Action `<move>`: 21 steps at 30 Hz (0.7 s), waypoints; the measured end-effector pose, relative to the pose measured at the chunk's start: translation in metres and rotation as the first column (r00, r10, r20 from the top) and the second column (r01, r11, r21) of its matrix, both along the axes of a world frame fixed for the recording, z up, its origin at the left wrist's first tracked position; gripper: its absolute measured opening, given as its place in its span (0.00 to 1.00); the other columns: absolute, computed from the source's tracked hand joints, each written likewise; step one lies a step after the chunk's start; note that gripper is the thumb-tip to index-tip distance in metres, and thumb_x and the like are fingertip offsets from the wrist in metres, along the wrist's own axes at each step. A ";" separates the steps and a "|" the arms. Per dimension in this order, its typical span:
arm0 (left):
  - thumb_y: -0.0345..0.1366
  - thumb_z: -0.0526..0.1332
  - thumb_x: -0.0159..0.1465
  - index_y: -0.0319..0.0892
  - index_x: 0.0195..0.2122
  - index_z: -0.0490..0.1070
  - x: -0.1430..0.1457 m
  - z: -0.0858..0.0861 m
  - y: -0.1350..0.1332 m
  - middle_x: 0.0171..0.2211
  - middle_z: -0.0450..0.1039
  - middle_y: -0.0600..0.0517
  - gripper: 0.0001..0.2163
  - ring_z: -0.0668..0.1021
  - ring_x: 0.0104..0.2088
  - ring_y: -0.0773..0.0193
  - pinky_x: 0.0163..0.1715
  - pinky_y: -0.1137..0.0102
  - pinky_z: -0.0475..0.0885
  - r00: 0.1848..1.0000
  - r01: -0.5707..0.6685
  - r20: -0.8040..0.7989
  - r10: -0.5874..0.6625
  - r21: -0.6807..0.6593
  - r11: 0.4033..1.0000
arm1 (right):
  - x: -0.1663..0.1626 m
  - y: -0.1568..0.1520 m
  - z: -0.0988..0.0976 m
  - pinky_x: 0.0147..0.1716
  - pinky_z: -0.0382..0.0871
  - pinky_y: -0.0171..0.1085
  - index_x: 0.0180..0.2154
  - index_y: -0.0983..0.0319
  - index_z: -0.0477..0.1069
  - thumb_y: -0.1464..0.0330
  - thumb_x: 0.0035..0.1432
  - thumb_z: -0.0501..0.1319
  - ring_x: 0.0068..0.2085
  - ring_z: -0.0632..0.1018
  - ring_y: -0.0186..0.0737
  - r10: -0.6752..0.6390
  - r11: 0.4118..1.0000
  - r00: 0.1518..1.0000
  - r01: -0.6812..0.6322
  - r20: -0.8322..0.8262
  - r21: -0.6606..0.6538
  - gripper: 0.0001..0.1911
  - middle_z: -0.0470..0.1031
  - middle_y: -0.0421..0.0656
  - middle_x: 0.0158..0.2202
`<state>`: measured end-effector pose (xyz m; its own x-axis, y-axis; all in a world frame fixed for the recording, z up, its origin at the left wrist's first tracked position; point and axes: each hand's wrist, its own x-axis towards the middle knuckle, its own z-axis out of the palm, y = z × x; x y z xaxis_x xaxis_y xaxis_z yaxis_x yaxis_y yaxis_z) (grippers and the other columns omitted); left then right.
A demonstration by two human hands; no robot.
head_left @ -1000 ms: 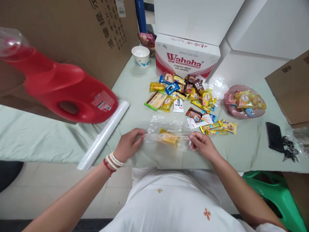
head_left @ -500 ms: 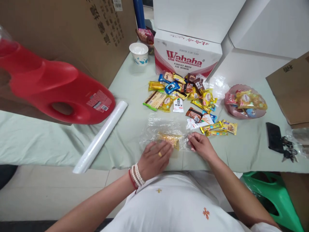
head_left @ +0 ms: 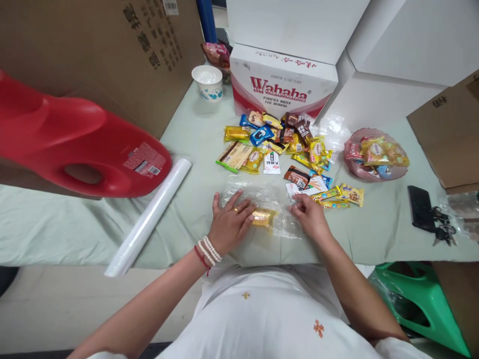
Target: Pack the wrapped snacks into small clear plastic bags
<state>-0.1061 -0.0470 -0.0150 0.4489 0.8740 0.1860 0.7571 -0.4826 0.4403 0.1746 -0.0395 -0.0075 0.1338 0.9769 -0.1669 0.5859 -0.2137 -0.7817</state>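
- Here's the left hand (head_left: pixel 232 222), palm down, fingers fanned wide, lying over the clear film (head_left: pixel 285 227) and gripping nothing, its fingertips right at the left end of the yellow packet (head_left: pixel 265 218)!
- And that packet sits on the film, between both hands, near the front edge of the cloth-covered table (head_left: pixel 202 154).
- Over to the right hand (head_left: pixel 312 217): fingers curled, thumb and forefinger close together at the film's right side; whether they pinch it, I cannot tell.
- Just beyond, a colourful heap of wrapped snacks (head_left: pixel 262 134) spreads before the Wahaha box (head_left: pixel 284 85).
- Out right, a pink bowl (head_left: pixel 354 172) holds more packets, with keys (head_left: pixel 444 232) nearer the edge.
- On the left, a white roll (head_left: pixel 149 219) lies slantwise beside the big red bottle (head_left: pixel 108 137).
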 end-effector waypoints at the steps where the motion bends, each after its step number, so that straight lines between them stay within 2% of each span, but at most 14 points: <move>1: 0.38 0.51 0.74 0.51 0.58 0.75 0.001 -0.001 0.001 0.57 0.79 0.47 0.17 0.65 0.70 0.44 0.67 0.29 0.33 1.000 0.000 0.000 0.000 -0.005 1.000 | 0.004 -0.001 -0.001 0.32 0.65 0.36 0.43 0.61 0.77 0.55 0.54 0.64 0.28 0.72 0.39 -0.022 1.000 0.999 0.022 -0.032 0.013 0.20 0.76 0.40 0.29; 3: 0.38 0.51 0.74 0.51 0.58 0.75 0.002 -0.003 0.001 0.58 0.79 0.47 0.17 0.64 0.71 0.44 0.67 0.28 0.32 1.000 0.007 0.004 -0.007 -0.008 1.000 | 0.022 -0.006 0.000 0.31 0.65 0.36 0.38 0.62 0.77 0.53 0.56 0.63 0.28 0.71 0.38 -0.068 0.997 0.995 0.070 -0.067 0.018 0.18 0.77 0.42 0.29; 5: 0.38 0.52 0.74 0.51 0.58 0.75 0.003 -0.004 0.001 0.59 0.78 0.47 0.17 0.64 0.71 0.44 0.67 0.29 0.32 1.000 0.029 0.010 -0.029 -0.005 1.000 | 0.047 -0.012 0.005 0.30 0.65 0.37 0.37 0.62 0.77 0.52 0.57 0.63 0.29 0.72 0.39 -0.080 0.997 0.997 0.080 -0.015 -0.010 0.19 0.78 0.43 0.30; 7: 0.37 0.52 0.74 0.51 0.59 0.74 0.005 -0.004 0.001 0.60 0.77 0.47 0.17 0.63 0.72 0.45 0.68 0.30 0.32 0.999 0.052 0.017 -0.051 -0.003 0.999 | 0.064 -0.018 0.018 0.32 0.67 0.39 0.37 0.61 0.78 0.52 0.59 0.62 0.29 0.73 0.40 -0.088 0.996 0.984 0.086 0.154 0.022 0.19 0.78 0.44 0.31; 9: 0.38 0.52 0.74 0.51 0.61 0.73 0.005 -0.004 0.002 0.61 0.76 0.47 0.18 0.62 0.72 0.45 0.68 0.30 0.31 0.997 0.069 0.022 -0.069 -0.006 0.998 | 0.062 -0.023 0.034 0.36 0.70 0.42 0.39 0.61 0.79 0.55 0.63 0.60 0.31 0.75 0.43 -0.090 0.985 0.940 0.035 0.329 0.170 0.17 0.79 0.47 0.36; 10: 0.39 0.53 0.74 0.52 0.62 0.72 0.004 -0.004 0.003 0.62 0.75 0.47 0.18 0.62 0.72 0.45 0.68 0.30 0.31 0.996 0.082 0.022 -0.082 -0.007 0.997 | 0.052 -0.025 0.042 0.39 0.72 0.43 0.41 0.60 0.79 0.57 0.65 0.59 0.34 0.76 0.44 -0.046 0.968 0.926 -0.051 0.375 0.245 0.15 0.79 0.48 0.38; 12: 0.43 0.56 0.72 0.53 0.66 0.68 -0.001 -0.005 0.004 0.65 0.72 0.46 0.21 0.60 0.73 0.43 0.68 0.30 0.30 0.991 0.134 0.011 -0.134 -0.008 0.991 | 0.022 -0.027 0.052 0.45 0.74 0.44 0.48 0.58 0.78 0.62 0.69 0.58 0.43 0.78 0.47 0.198 0.894 0.892 -0.334 0.406 0.299 0.14 0.79 0.49 0.45; 14: 0.48 0.60 0.69 0.54 0.70 0.62 -0.012 -0.006 0.007 0.68 0.67 0.44 0.28 0.58 0.73 0.40 0.67 0.30 0.30 0.978 0.206 -0.014 -0.207 -0.018 0.978 | -0.013 -0.026 0.052 0.48 0.75 0.45 0.55 0.55 0.76 0.64 0.69 0.59 0.50 0.78 0.49 0.491 0.767 0.765 -0.607 0.416 0.210 0.16 0.78 0.50 0.52; 15: 0.48 0.61 0.68 0.53 0.71 0.60 -0.019 -0.007 0.008 0.70 0.64 0.43 0.31 0.57 0.74 0.39 0.68 0.30 0.31 0.972 0.235 -0.023 -0.235 -0.030 0.972 | -0.027 -0.024 0.047 0.47 0.76 0.45 0.57 0.55 0.75 0.66 0.69 0.59 0.52 0.77 0.50 0.573 0.721 0.703 -0.677 0.423 0.149 0.17 0.76 0.51 0.54; 16: 0.47 0.62 0.67 0.52 0.72 0.59 -0.027 -0.007 0.010 0.71 0.62 0.41 0.32 0.57 0.74 0.40 0.68 0.31 0.34 0.968 0.250 -0.021 -0.251 -0.048 0.967 | -0.038 -0.022 0.042 0.46 0.76 0.45 0.59 0.55 0.74 0.67 0.69 0.59 0.53 0.77 0.50 0.616 0.698 0.663 -0.710 0.425 0.096 0.18 0.75 0.51 0.57; 18: 0.42 0.60 0.68 0.49 0.71 0.60 -0.043 -0.007 0.014 0.71 0.61 0.40 0.30 0.62 0.72 0.44 0.70 0.37 0.48 0.973 0.228 0.046 -0.225 -0.092 0.969 | -0.049 -0.019 0.028 0.46 0.77 0.44 0.60 0.56 0.73 0.69 0.69 0.58 0.54 0.77 0.49 0.632 0.705 0.656 -0.708 0.413 0.046 0.19 0.73 0.52 0.58; 19: 0.40 0.58 0.69 0.47 0.69 0.64 -0.050 -0.006 0.017 0.69 0.65 0.40 0.26 0.67 0.69 0.47 0.69 0.43 0.57 0.979 0.186 0.106 -0.174 -0.115 0.976 | -0.049 -0.018 0.022 0.46 0.77 0.44 0.60 0.56 0.73 0.69 0.70 0.58 0.54 0.78 0.49 0.625 0.717 0.672 -0.696 0.399 0.049 0.20 0.73 0.52 0.58; 21: 0.40 0.56 0.70 0.46 0.59 0.75 -0.063 -0.003 0.025 0.58 0.77 0.42 0.19 0.78 0.57 0.52 0.60 0.54 0.71 0.971 0.051 0.239 -0.006 -0.179 0.982 | -0.044 -0.017 0.015 0.48 0.77 0.44 0.61 0.56 0.73 0.69 0.70 0.58 0.53 0.79 0.47 0.618 0.727 0.697 -0.683 0.364 0.074 0.20 0.73 0.51 0.58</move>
